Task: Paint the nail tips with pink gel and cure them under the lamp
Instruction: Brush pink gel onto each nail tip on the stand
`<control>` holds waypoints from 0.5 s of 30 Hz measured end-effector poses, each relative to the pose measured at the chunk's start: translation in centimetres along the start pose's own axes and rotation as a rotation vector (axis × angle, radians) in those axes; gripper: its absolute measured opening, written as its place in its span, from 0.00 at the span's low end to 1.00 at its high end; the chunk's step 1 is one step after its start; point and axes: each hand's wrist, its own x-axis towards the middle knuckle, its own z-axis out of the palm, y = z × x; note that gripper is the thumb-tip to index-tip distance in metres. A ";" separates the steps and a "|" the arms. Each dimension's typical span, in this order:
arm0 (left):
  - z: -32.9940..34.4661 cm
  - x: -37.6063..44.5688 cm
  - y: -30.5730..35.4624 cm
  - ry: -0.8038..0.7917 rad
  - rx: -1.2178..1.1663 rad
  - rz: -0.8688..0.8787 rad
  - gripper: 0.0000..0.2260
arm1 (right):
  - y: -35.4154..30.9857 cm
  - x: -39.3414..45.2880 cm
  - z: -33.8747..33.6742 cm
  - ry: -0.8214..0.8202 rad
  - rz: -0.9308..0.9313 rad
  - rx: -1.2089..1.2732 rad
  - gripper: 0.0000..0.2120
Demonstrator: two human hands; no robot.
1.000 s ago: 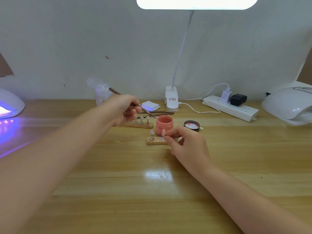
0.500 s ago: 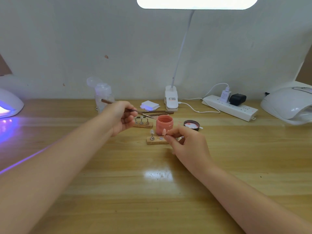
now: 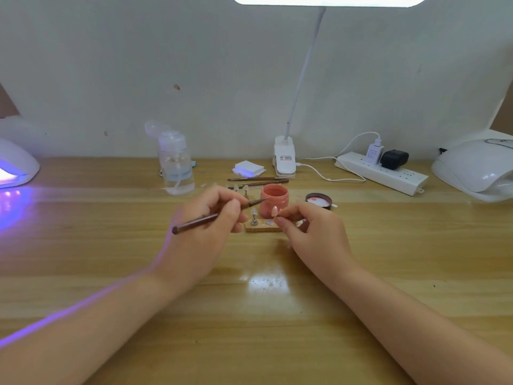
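We sit at a wooden bench (image 3: 116,273) of pale, glossy planks, its grain running left to right. Behind it rises a plain off-white wall (image 3: 138,65), matte and marked by a few small brownish spots (image 3: 176,86). At the far left and far right edges we glimpse narrow slivers of a brown surface, too little to identify. Bright white light falls from a desk lamp head (image 3: 327,0) at the top edge, carried on a thin white gooseneck (image 3: 305,65), and leaves a glare patch (image 3: 268,282) on the bench. A violet glow (image 3: 14,207) spreads across the bench at the left.
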 end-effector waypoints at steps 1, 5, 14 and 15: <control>0.1 -0.4 0.0 -0.031 0.027 0.038 0.07 | 0.0 0.0 0.0 0.001 -0.002 -0.004 0.03; 0.0 -1.3 0.0 -0.100 0.164 0.167 0.06 | 0.1 0.0 0.0 0.012 -0.015 -0.013 0.02; -0.1 -1.7 -0.4 -0.132 0.178 0.188 0.06 | 0.0 0.1 0.0 0.018 -0.024 -0.021 0.01; -0.1 -1.7 -0.4 -0.145 0.180 0.191 0.05 | 0.0 0.1 0.0 0.019 -0.025 -0.019 0.01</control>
